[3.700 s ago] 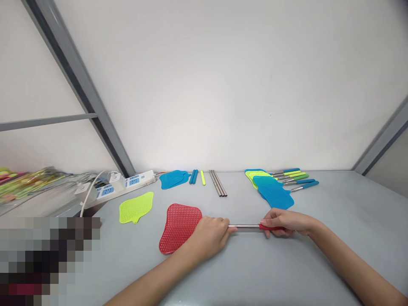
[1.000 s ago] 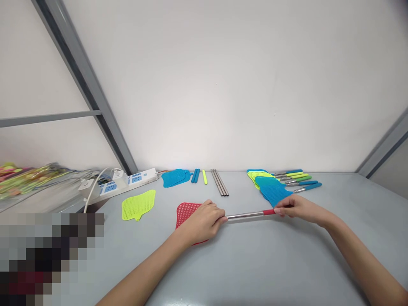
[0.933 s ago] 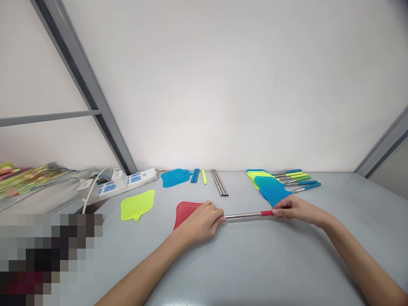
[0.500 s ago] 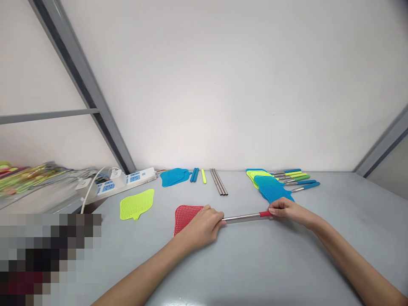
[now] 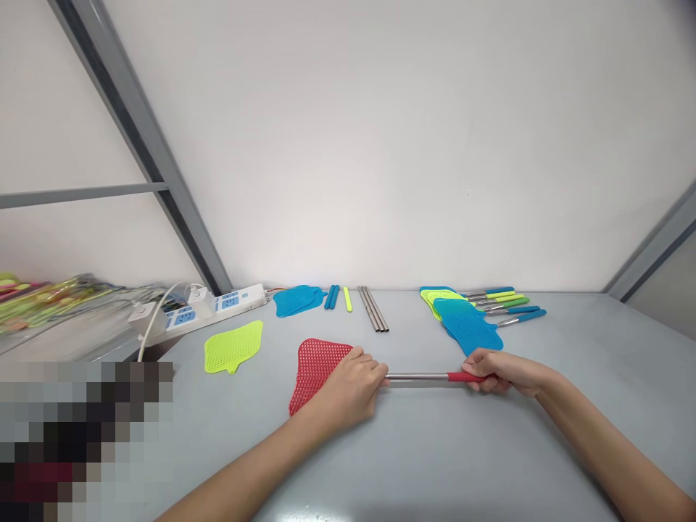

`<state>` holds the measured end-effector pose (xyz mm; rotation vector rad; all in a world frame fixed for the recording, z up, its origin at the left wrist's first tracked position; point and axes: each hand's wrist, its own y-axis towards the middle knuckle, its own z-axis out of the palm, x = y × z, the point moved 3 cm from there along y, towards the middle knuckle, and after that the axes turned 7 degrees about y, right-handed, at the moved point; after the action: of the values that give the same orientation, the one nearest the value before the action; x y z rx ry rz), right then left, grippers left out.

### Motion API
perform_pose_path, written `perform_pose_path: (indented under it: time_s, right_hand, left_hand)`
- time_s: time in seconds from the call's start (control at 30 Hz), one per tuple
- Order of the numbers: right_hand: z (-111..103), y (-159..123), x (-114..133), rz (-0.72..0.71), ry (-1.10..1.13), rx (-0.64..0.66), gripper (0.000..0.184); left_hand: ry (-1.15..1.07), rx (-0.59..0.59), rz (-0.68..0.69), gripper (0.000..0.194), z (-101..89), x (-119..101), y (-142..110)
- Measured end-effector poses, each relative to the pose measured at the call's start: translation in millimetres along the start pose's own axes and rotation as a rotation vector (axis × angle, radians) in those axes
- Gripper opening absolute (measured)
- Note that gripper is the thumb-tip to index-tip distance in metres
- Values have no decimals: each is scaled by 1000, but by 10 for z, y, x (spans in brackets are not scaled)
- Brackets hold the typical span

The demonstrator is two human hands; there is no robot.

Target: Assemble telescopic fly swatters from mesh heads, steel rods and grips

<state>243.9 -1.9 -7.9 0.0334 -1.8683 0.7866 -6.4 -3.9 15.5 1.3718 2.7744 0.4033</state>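
Here the left hand closes around a steel rod beside a red swatter head; the right hand pinches its red grip, just beside blue swatters on the counter.

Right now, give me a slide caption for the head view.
Left hand and right hand grip a red fly swatter.

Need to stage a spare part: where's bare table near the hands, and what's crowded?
Bare grey tabletop runs right of the right hand, below the blue swatter heads. Another patch lies between the steel shaft and the steel rods. Crowded: the far edge at right, where those heads overlap beside the coloured handles.
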Motion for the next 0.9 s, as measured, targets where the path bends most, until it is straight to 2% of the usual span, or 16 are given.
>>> perform_pose_path:
  time_s: [0.07, 0.13, 0.4, 0.63, 0.9]
  right_hand:
    - [17, 10, -4, -9, 92, 80, 19]
    - [16, 19, 0, -42, 132, 92, 22]
    - [-24, -10, 82, -91, -6, -14, 37]
    - [-85, -74, 145, -156, -123, -38, 34]
    - [-157, -113, 138, -164, -173, -137, 36]
  left_hand:
    - [2, -5, 4, 19, -16, 10, 7]
    - [13, -5, 2, 20, -37, 24, 18]
    - [-64, 6, -34, 17, -22, 25, 38]
    - [-58, -10, -64, 21, -19, 107, 52]
    - [-44, -6, -137, 21, -45, 263, 32]
